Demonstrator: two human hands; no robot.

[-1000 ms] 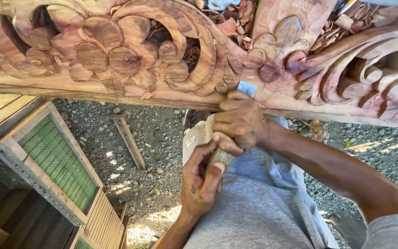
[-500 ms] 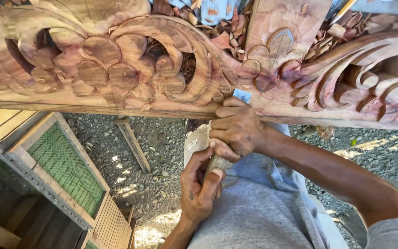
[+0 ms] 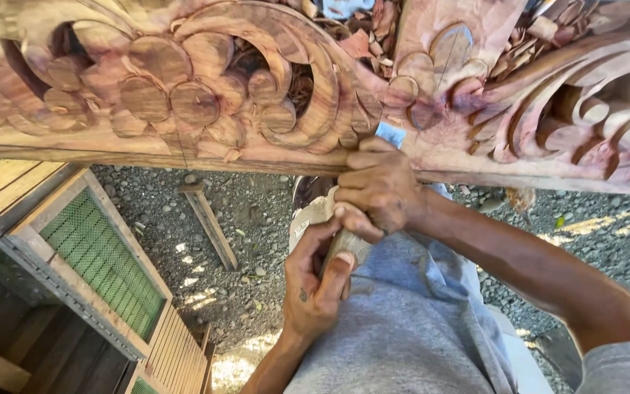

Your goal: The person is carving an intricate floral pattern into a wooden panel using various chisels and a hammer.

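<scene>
Reddish carved wood panel [image 3: 184, 95], scrolls and round lobes, spans the frame's top. Right hand [image 3: 377, 190], centre, fingers closed around a wooden-handled tool [image 3: 348, 244], blade end hidden against the panel's lower edge. Left hand [image 3: 315, 281], below it, grips the handle's butt. Grey gravel ground [image 3: 257, 211] beneath; green-meshed wooden frame [image 3: 96, 266], lower left.

One carved wooden panel [image 3: 257, 95], two hands, left [image 3: 315, 284] and right [image 3: 380, 190], one wooden tool handle [image 3: 348, 244], one green-meshed frame [image 3: 96, 263], one loose wooden stick [image 3: 209, 222].
</scene>
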